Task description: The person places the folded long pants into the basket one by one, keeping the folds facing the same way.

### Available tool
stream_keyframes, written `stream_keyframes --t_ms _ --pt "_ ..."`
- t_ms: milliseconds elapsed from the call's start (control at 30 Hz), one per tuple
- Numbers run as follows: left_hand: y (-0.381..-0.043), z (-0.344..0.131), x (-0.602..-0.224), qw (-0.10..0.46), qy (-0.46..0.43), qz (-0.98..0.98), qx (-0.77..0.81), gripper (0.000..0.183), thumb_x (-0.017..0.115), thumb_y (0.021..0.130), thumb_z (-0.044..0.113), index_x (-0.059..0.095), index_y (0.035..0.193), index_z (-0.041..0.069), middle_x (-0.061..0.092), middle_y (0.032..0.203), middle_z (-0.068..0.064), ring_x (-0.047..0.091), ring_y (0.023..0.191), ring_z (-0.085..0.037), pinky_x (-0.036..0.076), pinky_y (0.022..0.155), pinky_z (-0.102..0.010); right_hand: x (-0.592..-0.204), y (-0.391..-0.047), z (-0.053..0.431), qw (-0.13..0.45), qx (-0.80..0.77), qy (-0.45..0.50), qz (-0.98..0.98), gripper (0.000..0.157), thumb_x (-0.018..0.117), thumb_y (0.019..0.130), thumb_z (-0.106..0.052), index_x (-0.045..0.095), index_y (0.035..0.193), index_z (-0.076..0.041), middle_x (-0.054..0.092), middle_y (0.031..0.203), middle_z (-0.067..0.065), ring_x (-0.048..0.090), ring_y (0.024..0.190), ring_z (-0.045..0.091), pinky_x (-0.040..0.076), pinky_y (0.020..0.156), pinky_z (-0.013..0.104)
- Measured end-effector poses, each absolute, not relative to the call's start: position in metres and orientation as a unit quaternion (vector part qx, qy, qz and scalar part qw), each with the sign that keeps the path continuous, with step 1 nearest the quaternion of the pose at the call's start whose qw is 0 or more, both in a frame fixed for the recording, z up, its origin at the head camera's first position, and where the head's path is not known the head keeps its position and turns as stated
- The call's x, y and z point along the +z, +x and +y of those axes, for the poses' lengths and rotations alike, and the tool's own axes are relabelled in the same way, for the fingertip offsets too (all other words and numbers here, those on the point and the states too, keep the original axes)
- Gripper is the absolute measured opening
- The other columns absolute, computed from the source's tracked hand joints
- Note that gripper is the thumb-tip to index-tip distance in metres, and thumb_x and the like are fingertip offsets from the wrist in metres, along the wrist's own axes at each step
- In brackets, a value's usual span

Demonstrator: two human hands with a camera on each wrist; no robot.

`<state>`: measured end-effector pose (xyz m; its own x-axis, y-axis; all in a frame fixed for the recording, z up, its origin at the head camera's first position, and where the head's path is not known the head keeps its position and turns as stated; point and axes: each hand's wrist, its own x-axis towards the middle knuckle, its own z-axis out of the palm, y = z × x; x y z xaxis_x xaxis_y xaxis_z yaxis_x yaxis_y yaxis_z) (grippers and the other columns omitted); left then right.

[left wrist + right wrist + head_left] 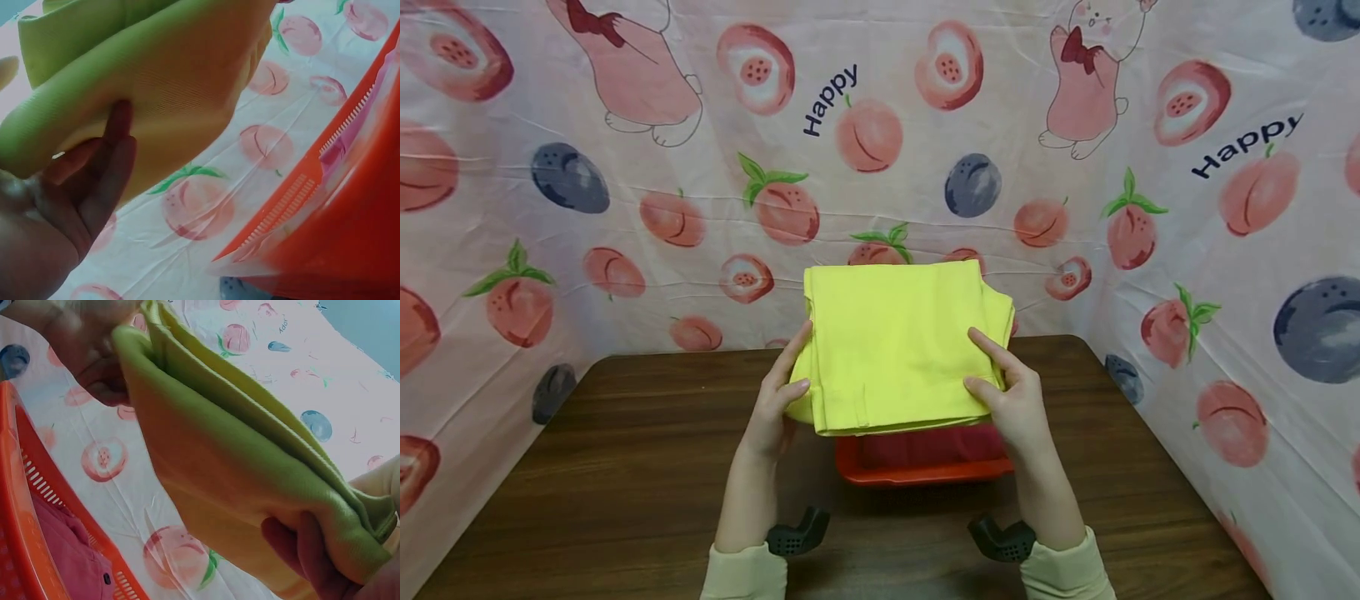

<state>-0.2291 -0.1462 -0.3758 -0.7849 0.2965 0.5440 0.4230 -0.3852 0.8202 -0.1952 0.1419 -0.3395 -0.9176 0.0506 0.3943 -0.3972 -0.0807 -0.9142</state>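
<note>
A bright yellow garment (895, 333), folded into a thick flat rectangle, is held up in front of me between both hands. My left hand (772, 408) grips its left edge, thumb on the near face. At the right edge my right hand (1018, 400) pinches the layers, with thumb and index finger lying on the front. From below, the left wrist view shows fingers (119, 134) pressed against the underside of the fabric (169, 94). Stacked folds (250, 419) show along one edge in the right wrist view.
Behind and below the garment, a red-orange plastic basket (917, 477) with slotted walls stands on the dark wooden table (647, 467). Pink-red clothing (69, 550) lies inside it. A fruit-print cloth (865, 200) hangs around the table. Black devices (797, 533) sit at both wrists.
</note>
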Motion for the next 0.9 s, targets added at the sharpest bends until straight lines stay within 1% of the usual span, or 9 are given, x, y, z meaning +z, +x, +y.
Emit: stream_keyframes --t_ms 67,133,200,267,400,500,667,800,900 --pt "-0.229 -0.145 -0.377 0.037 -0.355 -0.507 -0.784 0.062 0.029 0.094 0.008 0.019 0.155 0.017 0.032 0.143 -0.010 0.052 0.109 -0.018 0.049 0.084 -0.028 -0.340 -0.194 0.141 0.170 0.729 0.137 -0.649 0.055 0.054 0.083 0.020 0.049 0.136 0.005 0.042 0.142 0.013 0.048 0.118 0.023 0.051 0.082 0.025" --pt "-0.229 -0.142 -0.379 0.034 -0.375 -0.463 -0.803 0.059 0.023 0.097 0.012 0.015 0.155 0.018 0.035 0.143 -0.009 0.052 0.112 -0.017 0.047 0.088 -0.029 -0.340 -0.193 0.140 0.187 0.733 0.140 -0.639 0.056 0.053 0.084 0.020 0.049 0.137 0.004 0.042 0.143 0.011 0.045 0.122 0.022 0.049 0.086 0.025" --pt "-0.228 -0.137 -0.379 0.026 -0.385 -0.414 -0.824 0.058 0.016 0.098 0.017 0.009 0.156 0.020 0.033 0.146 -0.007 0.047 0.121 -0.018 0.042 0.097 -0.031 -0.341 -0.192 0.138 0.205 0.736 0.141 -0.630 0.056 0.053 0.084 0.020 0.049 0.137 0.003 0.043 0.143 0.009 0.044 0.124 0.022 0.047 0.089 0.026" --pt "-0.226 -0.131 -0.379 0.028 -0.389 -0.376 -0.841 0.058 0.013 0.099 0.021 0.001 0.156 0.023 0.027 0.151 -0.009 0.036 0.132 -0.020 0.032 0.105 -0.034 -0.341 -0.191 0.136 0.225 0.736 0.142 -0.623 0.056 0.053 0.084 0.019 0.049 0.137 0.002 0.044 0.143 0.007 0.044 0.125 0.021 0.045 0.092 0.026" --pt "-0.223 -0.115 -0.376 0.066 -0.379 -0.318 -0.866 0.065 0.025 0.098 0.025 -0.010 0.153 0.029 0.023 0.153 -0.012 0.027 0.137 -0.024 0.027 0.108 -0.037 -0.342 -0.189 0.131 0.267 0.725 0.148 -0.618 0.056 0.053 0.083 0.021 0.051 0.136 0.002 0.047 0.140 0.010 0.045 0.125 0.022 0.045 0.092 0.026" --pt "-0.223 -0.105 -0.374 0.121 -0.384 -0.289 -0.869 0.077 0.039 0.097 0.023 -0.015 0.152 0.028 0.034 0.147 -0.014 0.038 0.130 -0.025 0.035 0.103 -0.036 -0.342 -0.187 0.129 0.289 0.716 0.156 -0.616 0.056 0.053 0.083 0.022 0.051 0.135 0.003 0.048 0.140 0.012 0.045 0.126 0.023 0.046 0.091 0.026" --pt "-0.222 -0.091 -0.373 0.206 -0.400 -0.260 -0.854 0.087 0.045 0.094 0.010 -0.018 0.151 0.026 0.043 0.135 -0.017 0.050 0.114 -0.023 0.044 0.094 -0.034 -0.344 -0.187 0.124 0.310 0.716 0.165 -0.604 0.056 0.053 0.083 0.022 0.051 0.136 0.003 0.046 0.141 0.016 0.044 0.127 0.024 0.043 0.094 0.025" --pt "-0.219 -0.083 -0.374 0.238 -0.388 -0.296 -0.840 0.087 0.044 0.092 0.004 -0.013 0.153 0.028 0.029 0.146 -0.020 0.042 0.125 -0.025 0.039 0.100 -0.035 -0.347 -0.185 0.117 0.327 0.703 0.164 -0.609 0.056 0.055 0.084 0.019 0.051 0.136 0.000 0.047 0.141 0.013 0.044 0.127 0.024 0.043 0.095 0.025" --pt "-0.216 -0.079 -0.376 0.245 -0.360 -0.355 -0.827 0.086 0.045 0.090 0.003 -0.005 0.154 0.030 0.014 0.154 -0.018 0.029 0.135 -0.028 0.032 0.106 -0.035 -0.350 -0.185 0.111 0.346 0.684 0.165 -0.621 0.056 0.056 0.084 0.018 0.052 0.136 -0.001 0.047 0.141 0.011 0.044 0.128 0.024 0.042 0.096 0.026"
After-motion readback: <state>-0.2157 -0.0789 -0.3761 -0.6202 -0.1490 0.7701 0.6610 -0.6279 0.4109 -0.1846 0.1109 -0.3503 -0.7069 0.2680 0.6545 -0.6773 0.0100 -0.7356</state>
